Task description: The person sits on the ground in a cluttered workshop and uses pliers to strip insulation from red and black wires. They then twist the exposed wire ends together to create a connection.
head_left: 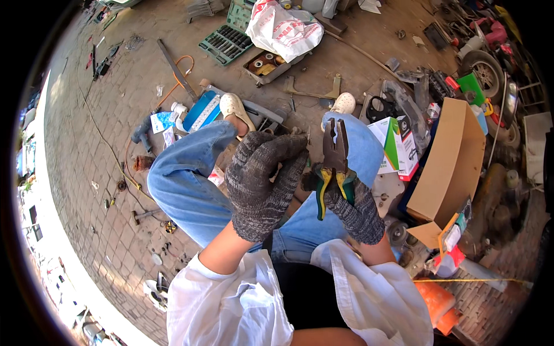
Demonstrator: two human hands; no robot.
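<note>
Head cam: pliers (335,159) in R fingers (310,181)

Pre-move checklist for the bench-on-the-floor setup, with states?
1. Gloves on left hand and right hand: ok, both gloved.
2. Pliers in right hand: ok.
3. Pliers clear of left hand: ok, a gap shows.
4. Left hand holding something: cannot tell, detail too small.
5. Floor tidy: not ok, tools and loose parts lie scattered.
</note>
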